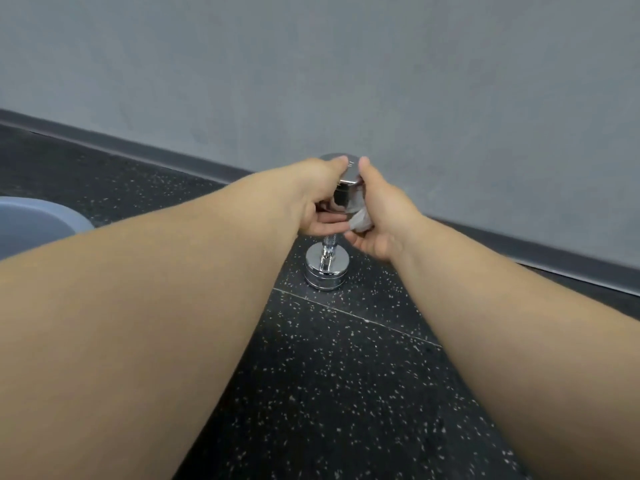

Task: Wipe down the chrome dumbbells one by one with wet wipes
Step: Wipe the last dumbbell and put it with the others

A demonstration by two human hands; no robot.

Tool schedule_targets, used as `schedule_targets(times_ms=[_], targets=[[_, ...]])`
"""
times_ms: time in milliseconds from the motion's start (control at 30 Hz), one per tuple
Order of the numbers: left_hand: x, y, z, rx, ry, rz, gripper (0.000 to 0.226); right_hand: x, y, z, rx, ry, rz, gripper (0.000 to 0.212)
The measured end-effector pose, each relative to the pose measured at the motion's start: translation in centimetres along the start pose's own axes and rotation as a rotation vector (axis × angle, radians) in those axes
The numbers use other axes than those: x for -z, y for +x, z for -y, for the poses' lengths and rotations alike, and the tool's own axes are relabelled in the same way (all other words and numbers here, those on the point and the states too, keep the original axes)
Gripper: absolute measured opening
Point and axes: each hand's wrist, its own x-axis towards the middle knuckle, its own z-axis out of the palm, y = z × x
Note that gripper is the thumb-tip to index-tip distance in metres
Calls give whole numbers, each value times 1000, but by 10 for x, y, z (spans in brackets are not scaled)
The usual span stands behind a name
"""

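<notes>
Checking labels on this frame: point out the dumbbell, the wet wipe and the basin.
dumbbell [323, 270]: head view, on its lower chrome end.
wet wipe [360, 221]: head view, on the crumpled white part that shows.
basin [74, 220]: head view, on its grey rim.

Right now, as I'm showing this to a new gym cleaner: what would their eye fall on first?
First, the chrome dumbbell standing on end on the speckled black floor, mid-frame near the grey wall. The left hand grips its upper head while the right hand holds a white wet wipe against that head's side. Part of a grey-blue basin shows at the left edge.
</notes>
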Motion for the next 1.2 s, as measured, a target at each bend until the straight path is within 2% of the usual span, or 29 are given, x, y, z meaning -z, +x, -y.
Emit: schedule_targets(times_ms=[167,300,400,500,533,633,700,833,933,1100,1200], targets=[[-5,-17,9,-51,33,22,40,15,-16,-6,-6,56,31,33],[-33,-56,38,-114,97,62,43,39,-58,-32,-23,240,-20,28],[-57,-90,84,-94,268,95,69,64,-104,-79,-81,426,-54,31],[-87,-141,112,-151,444,122,55,99,-157,-114,-58,522,-7,47],[-98,-156,114,-165,445,131,58,112,-172,-116,-56,533,-28,51],[-133,-191,109,-173,399,193,99,150,-214,-103,-89,484,-126,41],[-161,-214,110,-159,375,220,107,181,-248,-95,-121,408,-206,33],[-213,-267,117,-163,377,328,79,233,-306,-98,-164,355,-291,36],[-241,-300,123,-179,399,355,68,264,-345,-98,-185,290,-344,36],[-270,-337,138,-53,172,389,59,298,-392,-101,-111,325,-383,14],[-271,-341,138,-16,71,357,50,300,-406,-102,-26,240,-427,20]])
